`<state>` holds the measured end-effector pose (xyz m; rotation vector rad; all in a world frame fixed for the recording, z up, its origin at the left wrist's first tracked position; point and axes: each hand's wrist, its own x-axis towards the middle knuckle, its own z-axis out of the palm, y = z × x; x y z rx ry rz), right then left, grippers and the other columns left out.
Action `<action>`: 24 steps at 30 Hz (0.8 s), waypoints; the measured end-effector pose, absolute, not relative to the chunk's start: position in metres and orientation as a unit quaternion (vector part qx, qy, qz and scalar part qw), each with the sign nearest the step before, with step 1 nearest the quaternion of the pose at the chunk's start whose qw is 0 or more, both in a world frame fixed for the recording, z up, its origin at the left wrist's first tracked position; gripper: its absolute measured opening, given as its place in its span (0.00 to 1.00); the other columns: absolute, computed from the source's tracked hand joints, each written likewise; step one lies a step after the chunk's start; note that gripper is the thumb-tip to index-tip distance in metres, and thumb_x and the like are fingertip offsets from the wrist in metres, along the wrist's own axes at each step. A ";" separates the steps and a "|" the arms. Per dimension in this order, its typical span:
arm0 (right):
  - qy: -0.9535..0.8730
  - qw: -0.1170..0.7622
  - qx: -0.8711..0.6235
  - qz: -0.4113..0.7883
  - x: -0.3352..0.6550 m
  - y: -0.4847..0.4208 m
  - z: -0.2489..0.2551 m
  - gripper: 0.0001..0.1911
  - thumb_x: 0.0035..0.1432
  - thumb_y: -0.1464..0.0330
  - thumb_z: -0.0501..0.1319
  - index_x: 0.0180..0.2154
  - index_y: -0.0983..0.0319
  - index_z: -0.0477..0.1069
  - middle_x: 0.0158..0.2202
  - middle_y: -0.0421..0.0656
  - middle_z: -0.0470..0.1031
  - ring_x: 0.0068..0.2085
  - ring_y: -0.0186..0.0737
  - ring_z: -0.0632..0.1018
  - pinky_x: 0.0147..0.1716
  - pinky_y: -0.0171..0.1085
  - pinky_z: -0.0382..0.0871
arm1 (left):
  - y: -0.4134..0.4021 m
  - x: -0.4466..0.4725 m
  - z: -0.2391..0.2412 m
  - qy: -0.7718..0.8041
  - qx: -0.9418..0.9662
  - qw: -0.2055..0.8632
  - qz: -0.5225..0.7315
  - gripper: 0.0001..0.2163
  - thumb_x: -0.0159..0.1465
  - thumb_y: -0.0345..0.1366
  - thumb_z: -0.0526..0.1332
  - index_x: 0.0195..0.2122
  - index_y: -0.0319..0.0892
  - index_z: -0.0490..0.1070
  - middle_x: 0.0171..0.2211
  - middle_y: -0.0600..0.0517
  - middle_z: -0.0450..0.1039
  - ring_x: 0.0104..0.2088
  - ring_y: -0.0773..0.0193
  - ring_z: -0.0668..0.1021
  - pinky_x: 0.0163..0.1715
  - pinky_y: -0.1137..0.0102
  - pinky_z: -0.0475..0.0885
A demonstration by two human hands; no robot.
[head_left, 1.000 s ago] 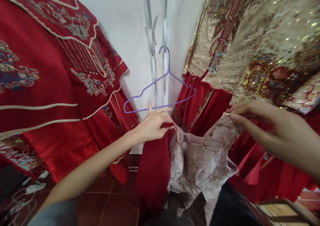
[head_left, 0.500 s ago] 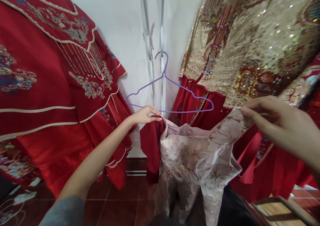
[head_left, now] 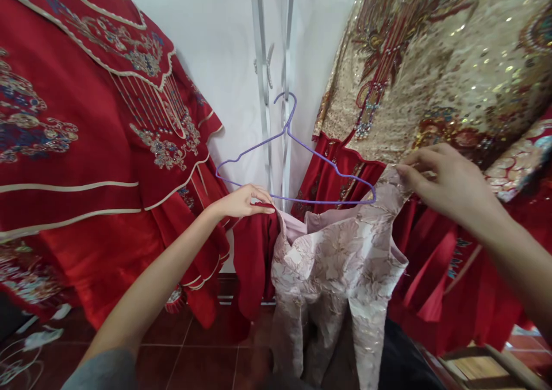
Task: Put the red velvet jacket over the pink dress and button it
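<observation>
A pale pink brocade garment with a red cloth part on its left hangs between my hands. My left hand is closed on its left top edge, together with the bottom bar of a purple wire hanger. My right hand pinches the garment's right top corner, right beside the hanger's right end. The hanger sits upright in front of the white wall, its hook near two metal rails.
A red embroidered robe hangs at the left. A gold sequined robe with a red skirt hangs at the right. Dark red floor tiles lie below, and a wooden piece shows at the bottom right.
The garment has been lifted and spread wider. My right hand rose and brought its corner up to the hanger's right end. The hanger turned to face me more squarely.
</observation>
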<state>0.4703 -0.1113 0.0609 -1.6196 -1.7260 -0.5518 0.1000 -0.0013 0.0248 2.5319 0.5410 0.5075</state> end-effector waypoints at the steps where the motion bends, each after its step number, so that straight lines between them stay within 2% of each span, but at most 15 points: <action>1: -0.667 0.349 -0.622 -0.215 0.467 -0.111 0.062 0.10 0.55 0.62 0.55 0.31 0.60 0.70 0.37 0.48 0.70 0.35 0.43 0.73 0.37 0.40 0.66 | -0.001 0.100 0.024 0.196 0.930 0.249 0.188 0.11 0.60 0.44 0.63 0.35 0.41 0.79 0.37 0.47 0.78 0.39 0.62 0.76 0.46 0.64 0.69; 6: -0.665 0.338 -0.624 -0.230 0.466 -0.110 0.062 0.11 0.56 0.61 0.54 0.32 0.60 0.71 0.39 0.49 0.70 0.36 0.45 0.73 0.38 0.40 0.66 | 0.000 0.093 0.026 0.186 0.931 0.242 0.199 0.11 0.61 0.43 0.63 0.35 0.40 0.79 0.36 0.47 0.78 0.39 0.63 0.77 0.45 0.66 0.70; 12: -0.645 0.334 -0.648 -0.229 0.480 -0.117 0.062 0.13 0.54 0.61 0.55 0.33 0.61 0.73 0.35 0.48 0.69 0.34 0.43 0.73 0.35 0.39 0.66 | 0.003 0.085 0.031 0.201 0.934 0.232 0.184 0.12 0.61 0.44 0.63 0.35 0.41 0.79 0.36 0.47 0.78 0.38 0.62 0.77 0.44 0.67 0.70; 20: -0.652 0.351 -0.632 -0.228 0.464 -0.113 0.069 0.11 0.55 0.62 0.55 0.33 0.62 0.73 0.38 0.50 0.70 0.39 0.45 0.73 0.40 0.40 0.67 | 0.003 0.101 0.023 0.186 0.933 0.246 0.185 0.11 0.60 0.43 0.64 0.35 0.41 0.80 0.36 0.47 0.79 0.38 0.62 0.77 0.45 0.66 0.70; 24: -0.652 0.376 -0.612 -0.243 0.453 -0.093 0.077 0.09 0.54 0.63 0.57 0.33 0.60 0.73 0.40 0.48 0.70 0.37 0.45 0.73 0.39 0.42 0.68 | 0.002 0.116 0.015 0.155 0.931 0.265 0.200 0.10 0.59 0.41 0.65 0.34 0.39 0.80 0.36 0.46 0.79 0.38 0.62 0.77 0.46 0.65 0.69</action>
